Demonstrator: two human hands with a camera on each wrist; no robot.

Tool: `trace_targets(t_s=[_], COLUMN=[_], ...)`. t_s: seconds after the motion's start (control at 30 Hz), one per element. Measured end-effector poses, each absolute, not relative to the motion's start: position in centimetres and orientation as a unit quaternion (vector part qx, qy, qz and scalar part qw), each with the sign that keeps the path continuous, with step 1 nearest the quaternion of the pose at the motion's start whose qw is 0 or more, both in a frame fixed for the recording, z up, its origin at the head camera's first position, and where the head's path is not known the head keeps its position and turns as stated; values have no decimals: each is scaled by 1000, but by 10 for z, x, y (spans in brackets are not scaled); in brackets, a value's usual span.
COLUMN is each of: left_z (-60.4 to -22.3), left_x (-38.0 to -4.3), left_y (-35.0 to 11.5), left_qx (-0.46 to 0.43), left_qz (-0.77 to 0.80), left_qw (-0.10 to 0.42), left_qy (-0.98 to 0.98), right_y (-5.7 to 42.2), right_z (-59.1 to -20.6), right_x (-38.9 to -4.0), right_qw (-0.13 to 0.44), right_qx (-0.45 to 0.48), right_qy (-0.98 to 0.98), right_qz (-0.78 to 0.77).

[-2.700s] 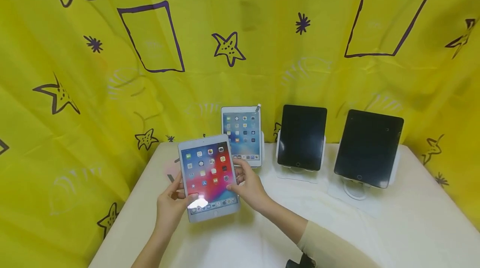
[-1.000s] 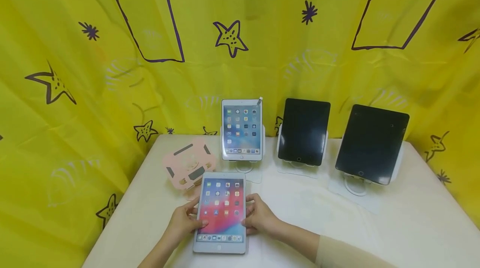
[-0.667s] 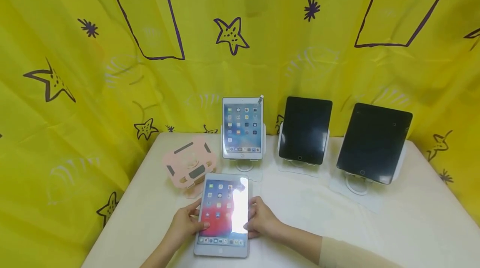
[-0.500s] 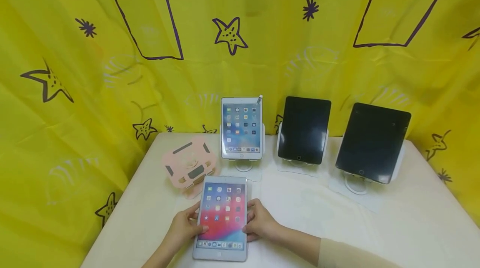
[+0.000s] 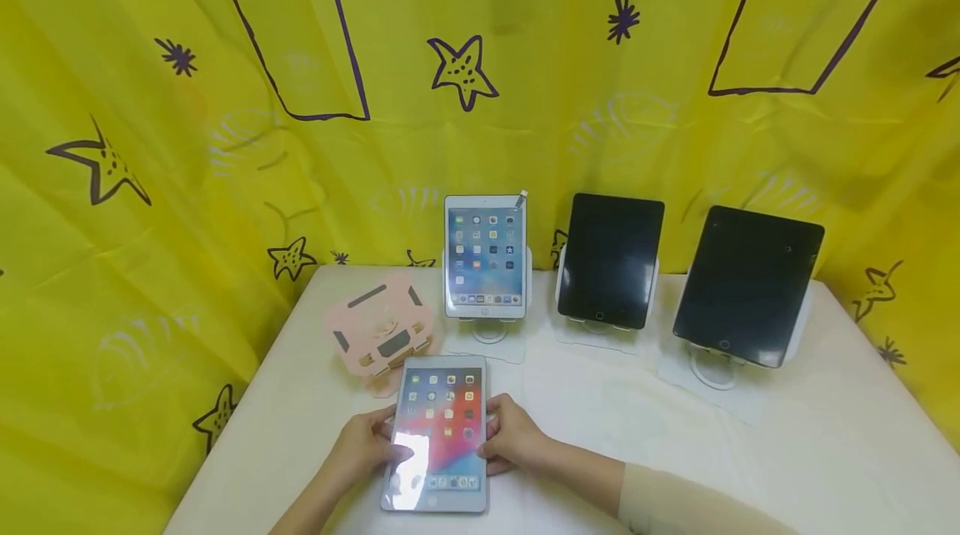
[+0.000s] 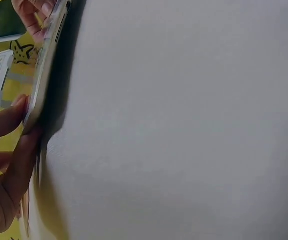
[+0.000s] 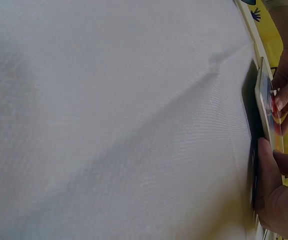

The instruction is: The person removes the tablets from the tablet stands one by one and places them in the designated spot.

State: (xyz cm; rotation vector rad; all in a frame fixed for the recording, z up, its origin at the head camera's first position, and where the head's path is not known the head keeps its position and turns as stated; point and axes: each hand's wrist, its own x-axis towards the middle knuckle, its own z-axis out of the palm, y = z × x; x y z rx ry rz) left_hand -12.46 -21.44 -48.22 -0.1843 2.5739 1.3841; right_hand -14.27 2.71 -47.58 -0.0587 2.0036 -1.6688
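Note:
A white tablet with a lit home screen of app icons is held between both hands near the front of the table. My left hand pinches its left edge, thumb over the glass and fingers beneath. On the opposite edge my right hand grips the same way. Glare covers the screen's lower left. The left wrist view shows the tablet's thin edge with its speaker holes, close over the white cloth and casting a shadow. In the right wrist view, the tablet is also seen edge-on between the hands.
An unoccupied pink tablet stand sits behind the held tablet, at left. Along the back, a lit white tablet and two dark tablets rest on white stands. A yellow patterned curtain hangs behind the table.
The tablet came down from in front of the lit standing one to low over the table's front, uncovering the pink stand. In the last half second it shifted slightly left. Both hands keep their grip.

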Motion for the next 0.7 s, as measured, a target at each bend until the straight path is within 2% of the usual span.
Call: trace_targets(t_s=[0.13, 0.5, 0.7], left_z=[-480, -474, -470], left_x=[-130, -132, -126], left_y=[-217, -218, -213], left_qx=[-91, -84, -68], left_qz=[474, 381, 281], left_qw=[120, 81, 58], left_qy=[868, 917, 955], right_y=[25, 26, 30], right_z=[-475, -471, -468], right_x=[-146, -147, -152], right_qw=[265, 222, 224], right_qx=[-9, -54, -49], right_qy=[744, 778, 780], right_qz=[-613, -585, -582])
